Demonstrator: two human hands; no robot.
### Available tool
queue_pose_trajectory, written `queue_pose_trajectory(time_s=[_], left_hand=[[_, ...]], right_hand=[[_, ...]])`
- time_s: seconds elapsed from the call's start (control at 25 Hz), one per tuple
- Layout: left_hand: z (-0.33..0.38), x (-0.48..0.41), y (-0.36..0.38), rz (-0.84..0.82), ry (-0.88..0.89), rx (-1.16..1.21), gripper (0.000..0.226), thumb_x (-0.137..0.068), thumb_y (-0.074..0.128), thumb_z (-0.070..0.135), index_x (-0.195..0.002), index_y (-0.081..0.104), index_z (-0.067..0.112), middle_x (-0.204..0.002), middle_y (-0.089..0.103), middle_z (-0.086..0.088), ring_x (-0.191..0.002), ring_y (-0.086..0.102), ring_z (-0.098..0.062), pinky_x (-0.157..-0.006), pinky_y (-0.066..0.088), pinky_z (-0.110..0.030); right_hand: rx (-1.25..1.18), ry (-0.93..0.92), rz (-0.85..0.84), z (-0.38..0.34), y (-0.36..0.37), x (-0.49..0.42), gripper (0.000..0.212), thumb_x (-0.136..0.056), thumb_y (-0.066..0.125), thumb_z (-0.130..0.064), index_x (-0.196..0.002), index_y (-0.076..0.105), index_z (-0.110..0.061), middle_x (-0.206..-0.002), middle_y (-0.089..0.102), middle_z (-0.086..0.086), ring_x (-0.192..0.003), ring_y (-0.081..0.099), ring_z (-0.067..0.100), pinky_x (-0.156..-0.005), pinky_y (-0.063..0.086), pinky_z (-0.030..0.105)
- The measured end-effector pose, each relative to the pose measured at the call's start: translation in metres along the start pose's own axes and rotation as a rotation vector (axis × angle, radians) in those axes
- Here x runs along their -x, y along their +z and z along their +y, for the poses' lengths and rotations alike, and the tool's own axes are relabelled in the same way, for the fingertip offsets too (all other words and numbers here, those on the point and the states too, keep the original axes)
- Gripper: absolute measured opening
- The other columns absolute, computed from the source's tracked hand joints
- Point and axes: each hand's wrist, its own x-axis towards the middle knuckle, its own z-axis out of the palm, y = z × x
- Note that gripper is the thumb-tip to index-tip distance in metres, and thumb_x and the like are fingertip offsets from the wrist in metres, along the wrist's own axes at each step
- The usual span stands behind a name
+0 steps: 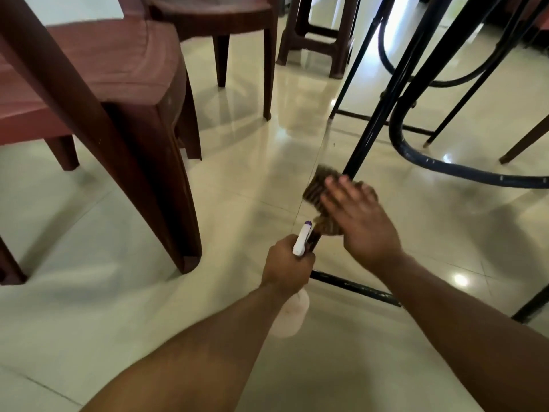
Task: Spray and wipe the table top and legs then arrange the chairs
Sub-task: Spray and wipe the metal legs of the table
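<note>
The right hand (361, 221) lay with its fingers (335, 185) stretched out straight and close together, pressing a brown striped cloth (315, 190) flat against a thin black table leg (375, 113). The hand was blurred, so I could not tell where the thumb sat. The cloth spread out under and past the fingertips, toward the left, and a fold of it hung below the palm. The leg rose away from the fingertips toward the upper right and passed down behind the cloth toward the other hand.

The left hand (286, 263) had its fingers curled tight round the neck of a spray bottle (300, 241). The white, purple-tipped nozzle stuck out just beyond the knuckles, near the hanging fold of cloth, and the pale bottle body hung below the wrist. A black crossbar (356, 288) ran along the floor just beside this fist, off to the right under the right forearm.

Beyond the right fingertips curved the table's dark base ring (445, 171). Well to the left of both hands stood a maroon plastic chair (118, 69), with a second chair (225, 16) and a brown stool (315, 43) farther off, all on glossy cream floor tiles (118, 307).
</note>
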Motion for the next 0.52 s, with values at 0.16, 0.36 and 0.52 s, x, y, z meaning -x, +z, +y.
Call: queue_pose_trajectory(time_s=[0.16, 0.36, 0.52], left_hand=[[-0.005, 0.003, -0.001, 0.007, -0.041, 0.035, 0.007, -0.076, 0.054, 0.011, -0.079, 0.057, 0.005, -0.067, 0.056, -0.008, -0.054, 0.052, -0.023, -0.048, 0.055, -0.042], [-0.021, -0.010, -0.020, 0.075, -0.038, -0.031, 0.013, -0.072, 0.055, 0.017, -0.078, 0.058, 0.007, -0.065, 0.055, -0.005, -0.057, 0.052, -0.024, -0.056, 0.060, -0.048], [-0.022, -0.009, -0.034, 0.108, -0.056, -0.019, 0.005, -0.082, 0.057, 0.007, -0.081, 0.058, 0.002, -0.066, 0.052, -0.005, -0.058, 0.051, -0.026, -0.050, 0.058, -0.044]], right_hand=[[-0.407, 0.418, 0.134, -0.045, 0.011, 0.002, 0.080, -0.093, 0.051, 0.005, -0.160, 0.019, -0.025, -0.168, 0.001, -0.006, -0.151, 0.022, 0.024, -0.113, 0.038, 0.040], [-0.899, 0.784, 0.202, -0.093, 0.022, -0.002, 0.046, -0.099, 0.046, -0.001, -0.138, 0.046, -0.025, -0.120, 0.066, -0.013, -0.116, 0.062, 0.015, -0.091, 0.047, 0.012], [-1.118, 0.863, 0.480, -0.072, 0.019, -0.017, 0.029, -0.096, 0.054, -0.005, -0.120, 0.047, -0.018, -0.115, 0.059, 0.002, -0.108, 0.059, 0.012, -0.097, 0.051, 0.033]])
